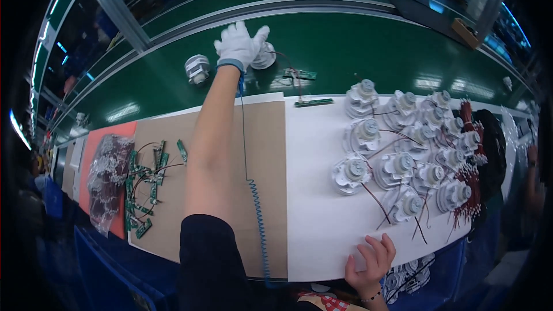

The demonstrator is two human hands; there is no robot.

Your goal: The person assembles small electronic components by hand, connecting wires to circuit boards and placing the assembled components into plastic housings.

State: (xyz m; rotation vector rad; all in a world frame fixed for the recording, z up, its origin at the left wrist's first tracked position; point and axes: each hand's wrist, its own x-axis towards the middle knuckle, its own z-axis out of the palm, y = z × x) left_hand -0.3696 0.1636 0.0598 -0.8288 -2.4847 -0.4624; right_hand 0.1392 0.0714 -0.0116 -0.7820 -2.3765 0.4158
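My left hand [239, 43], in a white glove with a blue wrist strap, reaches far out over the green conveyor belt [357, 52]. Its fingers rest on a white round motor part [265, 56] with red wires and a small green circuit board [302, 74] trailing to the right. A blue coiled cord [257, 213] runs from the wrist strap down to the table's front edge. My right hand [371, 262] is bare and lies flat on the white table sheet [317, 196] near the front edge, holding nothing.
Another round motor part [197, 69] sits on the belt left of my left hand. Several white motor parts with red wires [403, 155] crowd the right of the table. Green circuit boards [147, 184] lie on brown cardboard [265, 155] beside a clear bag [109, 178].
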